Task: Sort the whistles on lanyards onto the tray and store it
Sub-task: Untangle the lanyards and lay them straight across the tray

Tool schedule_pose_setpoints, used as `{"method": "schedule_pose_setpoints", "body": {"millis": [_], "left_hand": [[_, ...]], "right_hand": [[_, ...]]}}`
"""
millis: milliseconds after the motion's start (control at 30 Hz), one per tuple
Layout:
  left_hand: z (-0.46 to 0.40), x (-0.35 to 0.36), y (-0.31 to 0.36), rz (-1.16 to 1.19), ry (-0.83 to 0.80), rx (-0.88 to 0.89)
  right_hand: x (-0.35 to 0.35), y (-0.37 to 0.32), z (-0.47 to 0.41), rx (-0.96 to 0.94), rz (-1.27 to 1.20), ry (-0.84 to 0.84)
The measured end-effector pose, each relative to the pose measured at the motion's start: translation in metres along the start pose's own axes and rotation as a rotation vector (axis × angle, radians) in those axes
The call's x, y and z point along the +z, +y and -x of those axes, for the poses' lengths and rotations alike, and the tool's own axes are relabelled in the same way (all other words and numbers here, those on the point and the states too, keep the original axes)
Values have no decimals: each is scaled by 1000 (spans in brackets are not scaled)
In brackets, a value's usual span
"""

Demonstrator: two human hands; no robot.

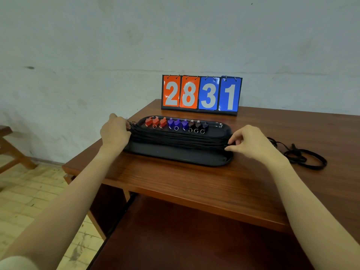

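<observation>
Centrally, lanyards (179, 138) on tray (181, 157), between both hands (115, 131) (251, 142)

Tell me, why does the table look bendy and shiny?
Head view: the wide-angle lens curves the table edges; soft light gives a mild sheen on the wood and on the scoreboard cards; the near arms look stretched; the whistles stay fairly sharp.

- Pale, stained wall (97, 36) is standing behind a wooden table (194, 182).
- Tiled floor (29, 201) is lying left.
- Wooden stool (9, 149) is standing beside the wall.
</observation>
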State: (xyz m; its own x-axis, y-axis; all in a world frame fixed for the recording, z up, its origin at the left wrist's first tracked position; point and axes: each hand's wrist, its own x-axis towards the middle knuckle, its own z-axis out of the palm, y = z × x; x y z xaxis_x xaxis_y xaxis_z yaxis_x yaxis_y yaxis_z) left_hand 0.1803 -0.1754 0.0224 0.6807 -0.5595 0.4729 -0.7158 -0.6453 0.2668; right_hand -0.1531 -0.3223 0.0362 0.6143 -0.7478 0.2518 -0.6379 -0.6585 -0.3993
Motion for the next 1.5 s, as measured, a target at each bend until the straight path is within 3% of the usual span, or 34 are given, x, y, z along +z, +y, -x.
{"method": "schedule_pose_setpoints", "body": {"millis": [133, 300, 400, 500, 733, 967, 1267, 1500], "left_hand": [[6, -8, 6, 16, 48, 41], [26, -13, 49, 271, -16, 246], [33, -8, 82, 334, -46, 360], [40, -2, 117, 384, -78, 488], [58, 2, 190, 453, -171, 762], [57, 13, 244, 474, -216, 830], [64, 34, 248, 564, -203, 753], [71, 31, 245, 698, -187, 843]], "right_hand": [[-12, 10, 0, 52, -107, 145], [-33, 35, 1, 256, -212, 394], [-39, 51, 4, 367, -230, 457], [-40, 62, 5, 450, -243, 402], [-46, 67, 13, 441, -224, 10], [-43, 67, 14, 445, -147, -127], [-35, 73, 6, 416, -74, -93], [-45, 68, 10, 178, -213, 307]]}}
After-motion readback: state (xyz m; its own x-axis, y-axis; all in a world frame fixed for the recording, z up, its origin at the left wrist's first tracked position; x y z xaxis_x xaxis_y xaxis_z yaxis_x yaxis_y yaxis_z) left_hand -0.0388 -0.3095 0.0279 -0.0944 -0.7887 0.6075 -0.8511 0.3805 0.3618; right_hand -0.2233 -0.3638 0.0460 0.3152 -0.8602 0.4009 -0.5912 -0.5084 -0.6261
